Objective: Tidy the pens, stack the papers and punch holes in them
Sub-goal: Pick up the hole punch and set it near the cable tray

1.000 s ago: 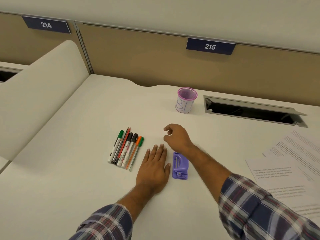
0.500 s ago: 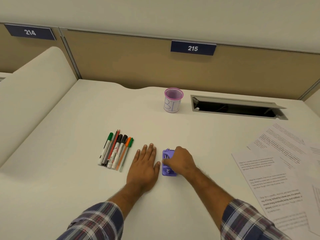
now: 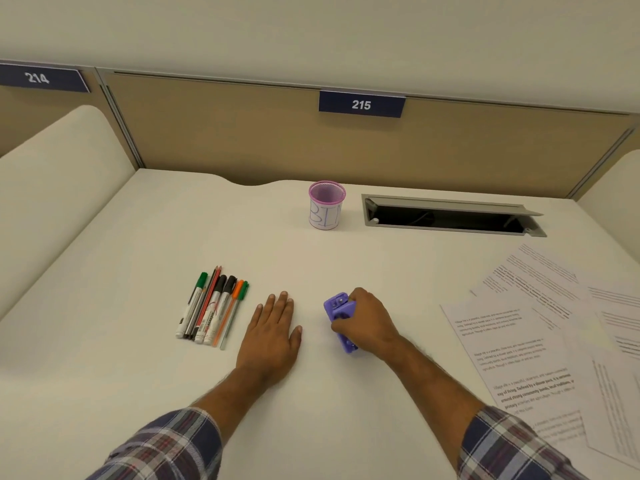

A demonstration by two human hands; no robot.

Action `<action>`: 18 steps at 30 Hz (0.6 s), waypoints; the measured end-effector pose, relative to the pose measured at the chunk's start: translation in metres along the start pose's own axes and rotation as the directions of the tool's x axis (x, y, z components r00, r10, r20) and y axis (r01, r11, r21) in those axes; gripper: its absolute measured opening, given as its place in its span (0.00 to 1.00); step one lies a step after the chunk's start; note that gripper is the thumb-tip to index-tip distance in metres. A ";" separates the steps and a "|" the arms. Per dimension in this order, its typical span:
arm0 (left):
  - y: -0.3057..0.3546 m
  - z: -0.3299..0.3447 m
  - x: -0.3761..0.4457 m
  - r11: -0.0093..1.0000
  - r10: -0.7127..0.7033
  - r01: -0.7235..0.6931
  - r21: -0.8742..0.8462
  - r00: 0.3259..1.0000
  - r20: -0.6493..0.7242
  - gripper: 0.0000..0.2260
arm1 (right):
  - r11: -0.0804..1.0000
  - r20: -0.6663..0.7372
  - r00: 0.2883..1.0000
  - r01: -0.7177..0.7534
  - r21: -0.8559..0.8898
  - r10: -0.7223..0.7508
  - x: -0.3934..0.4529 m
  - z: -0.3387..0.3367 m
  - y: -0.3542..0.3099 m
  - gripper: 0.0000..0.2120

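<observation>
Several pens and markers (image 3: 214, 308) lie side by side on the white desk, left of centre. My left hand (image 3: 273, 336) rests flat on the desk just right of them, fingers together, holding nothing. My right hand (image 3: 365, 320) grips a purple hole punch (image 3: 341, 317), tilted up off the desk on one side. Several printed papers (image 3: 540, 330) lie spread and overlapping at the right. A purple mesh cup (image 3: 326, 205) with a white label stands at the back.
A grey open cable slot (image 3: 446, 216) is sunk in the desk behind the papers. Beige partition panels with number plates 214 and 215 close the back. A cream divider (image 3: 52, 188) rises on the left.
My right hand came back from in front of the cup, closed on the hole punch and shifted it right, tilting it up. My left hand stayed flat.
</observation>
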State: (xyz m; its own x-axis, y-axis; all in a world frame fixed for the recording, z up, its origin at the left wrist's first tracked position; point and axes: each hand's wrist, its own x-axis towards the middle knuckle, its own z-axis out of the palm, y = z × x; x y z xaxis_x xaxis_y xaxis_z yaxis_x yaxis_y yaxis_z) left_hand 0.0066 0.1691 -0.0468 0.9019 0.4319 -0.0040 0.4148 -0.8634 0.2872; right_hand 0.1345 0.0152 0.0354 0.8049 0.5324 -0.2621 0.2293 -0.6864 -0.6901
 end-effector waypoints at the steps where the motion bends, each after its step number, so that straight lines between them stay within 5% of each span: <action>1: 0.003 -0.004 0.000 0.999 0.004 -0.004 -0.036 1.000 -0.017 0.29 | 1.000 0.017 1.000 0.012 0.001 -0.012 -0.002 -0.005 0.002 0.17; 4: 0.020 -0.024 0.004 0.969 0.130 -0.132 -0.208 0.991 -0.022 0.36 | 0.996 0.067 0.996 0.065 -0.061 -0.061 -0.006 -0.020 0.010 0.21; 9: 0.067 -0.057 0.019 0.914 0.351 -0.296 -0.278 0.921 0.170 0.45 | 0.963 0.145 0.983 0.145 -0.226 -0.114 -0.008 -0.039 0.021 0.26; 14: 0.098 -0.060 0.026 0.914 0.363 -0.320 -0.250 0.920 0.149 0.23 | 0.971 0.171 0.977 0.160 -0.180 -0.130 -0.011 -0.059 0.031 0.25; 18: 0.114 -0.059 0.034 0.911 0.338 -0.298 -0.286 0.936 0.100 0.19 | 0.976 0.139 0.979 0.170 -0.134 -0.152 -0.012 -0.074 0.042 0.25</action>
State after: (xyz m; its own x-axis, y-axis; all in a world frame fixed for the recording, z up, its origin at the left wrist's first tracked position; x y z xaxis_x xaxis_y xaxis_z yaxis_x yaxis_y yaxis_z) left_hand 0.0770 0.1007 0.0422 0.9963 0.0863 -0.0029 0.0744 -0.8406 0.5365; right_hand 0.1750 -0.0565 0.0599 0.6769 0.6939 -0.2456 0.4341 -0.6458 -0.6281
